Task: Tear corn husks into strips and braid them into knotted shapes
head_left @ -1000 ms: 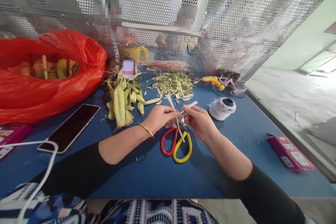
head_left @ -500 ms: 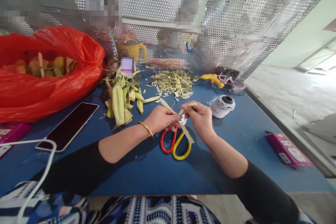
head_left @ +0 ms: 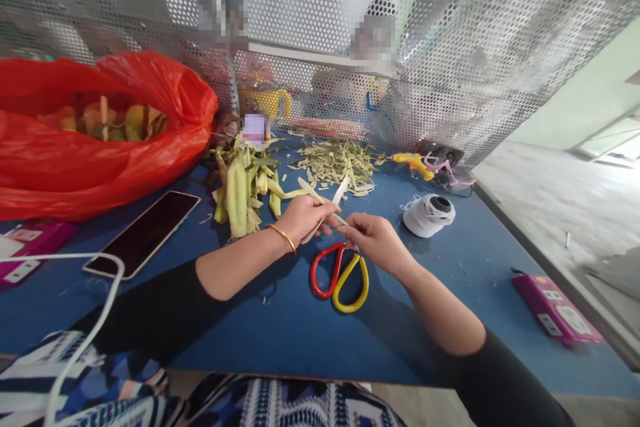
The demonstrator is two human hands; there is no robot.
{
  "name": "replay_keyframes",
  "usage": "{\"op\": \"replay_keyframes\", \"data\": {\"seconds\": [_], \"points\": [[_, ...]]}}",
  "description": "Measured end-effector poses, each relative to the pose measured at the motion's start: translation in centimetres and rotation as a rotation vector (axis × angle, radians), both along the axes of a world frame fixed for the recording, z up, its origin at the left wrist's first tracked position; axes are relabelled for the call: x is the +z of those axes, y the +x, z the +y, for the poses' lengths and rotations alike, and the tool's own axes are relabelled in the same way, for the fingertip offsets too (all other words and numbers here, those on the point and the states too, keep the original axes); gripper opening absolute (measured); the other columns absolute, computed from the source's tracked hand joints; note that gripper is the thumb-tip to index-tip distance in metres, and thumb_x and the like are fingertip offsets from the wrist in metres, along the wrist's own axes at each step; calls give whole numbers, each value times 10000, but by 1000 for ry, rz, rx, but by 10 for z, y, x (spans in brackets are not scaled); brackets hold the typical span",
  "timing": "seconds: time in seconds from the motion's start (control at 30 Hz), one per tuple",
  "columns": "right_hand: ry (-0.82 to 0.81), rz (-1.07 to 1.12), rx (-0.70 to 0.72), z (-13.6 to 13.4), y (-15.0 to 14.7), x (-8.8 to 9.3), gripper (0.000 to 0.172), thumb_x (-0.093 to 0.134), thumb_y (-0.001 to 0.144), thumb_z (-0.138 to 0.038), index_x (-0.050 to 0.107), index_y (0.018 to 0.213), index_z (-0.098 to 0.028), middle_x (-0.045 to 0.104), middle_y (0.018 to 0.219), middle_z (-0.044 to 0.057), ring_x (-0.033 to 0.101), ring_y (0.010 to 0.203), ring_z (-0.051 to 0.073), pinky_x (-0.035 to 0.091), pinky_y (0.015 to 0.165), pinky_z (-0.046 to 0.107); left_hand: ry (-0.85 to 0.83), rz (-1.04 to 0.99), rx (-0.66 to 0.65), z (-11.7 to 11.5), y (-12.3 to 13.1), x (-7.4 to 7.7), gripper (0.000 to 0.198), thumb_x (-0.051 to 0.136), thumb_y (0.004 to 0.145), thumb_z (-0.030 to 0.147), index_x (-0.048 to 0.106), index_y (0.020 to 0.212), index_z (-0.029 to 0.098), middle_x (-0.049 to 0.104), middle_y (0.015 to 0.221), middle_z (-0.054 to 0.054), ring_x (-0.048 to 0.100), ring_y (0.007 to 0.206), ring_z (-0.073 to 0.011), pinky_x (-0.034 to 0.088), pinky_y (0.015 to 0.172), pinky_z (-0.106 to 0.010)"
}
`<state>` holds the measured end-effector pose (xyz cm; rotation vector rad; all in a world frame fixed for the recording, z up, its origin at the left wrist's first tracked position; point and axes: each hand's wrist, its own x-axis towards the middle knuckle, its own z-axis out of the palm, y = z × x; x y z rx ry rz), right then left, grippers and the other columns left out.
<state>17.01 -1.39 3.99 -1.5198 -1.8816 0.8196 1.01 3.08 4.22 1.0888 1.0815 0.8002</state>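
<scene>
My left hand point(head_left: 306, 217) and my right hand point(head_left: 373, 240) meet over the blue table point(head_left: 280, 320), both pinching thin pale husk strips point(head_left: 325, 203) that cross between the fingers. One strip points up and to the right, another slants toward the left. Scissors with one red and one yellow handle point(head_left: 340, 273) lie on the table just under my hands. A gold bangle sits on my left wrist.
A pile of green-yellow husks point(head_left: 243, 190) and a heap of cut strips point(head_left: 337, 161) lie behind my hands. A red plastic bag point(head_left: 95, 137), a phone point(head_left: 143, 232), a white thread spool point(head_left: 429, 215), a yellow glue gun point(head_left: 413, 162) and purple boxes point(head_left: 550, 307) surround them. Perforated metal screens stand behind.
The strips have been turned between my fingers; the long one now points up-right instead of hanging down over the scissors. My right hand has dropped slightly lower.
</scene>
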Motion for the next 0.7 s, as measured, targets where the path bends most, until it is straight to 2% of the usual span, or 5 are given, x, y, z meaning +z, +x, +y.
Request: {"op": "replay_keyframes", "data": {"seconds": [0.23,0.4,0.47,0.6,0.7], "points": [[105,-6,74,-3,0,3,365,510,847,-424,472,564,-197,523,508,-30,425,505,94,318,518,227,-16,32,8,1,4,-2,137,677,791,167,674,658,133,633,509,-1,543,400,-80,353,421,-185],[127,-9,-101,2,6,7,363,467,866,-418,549,590,-196,539,499,-21,448,499,105,330,521,232,-125,-97,-48,3,-3,1,256,572,903,327,709,819,128,718,642,-57,621,487,-105,432,482,-193],[165,-38,-172,5,9,6,368,485,854,-411,538,561,-196,512,491,-25,421,493,102,308,507,235,-150,-135,-71,2,-4,4,240,554,914,297,711,852,126,730,668,-62,638,507,-110,445,497,-194],[197,-101,-223,7,12,2,308,506,855,-377,603,625,-196,505,480,-33,405,477,106,295,494,240,-125,-89,-76,1,-1,2,46,670,822,168,682,807,126,720,636,-42,624,480,-101,425,483,-186],[292,-177,-202,3,8,1,275,502,875,-331,617,661,-203,572,534,-13,468,507,121,326,516,245,-116,-38,-41,1,2,-3,107,707,798,173,628,739,134,703,599,-29,604,445,-97,397,453,-182]]}}
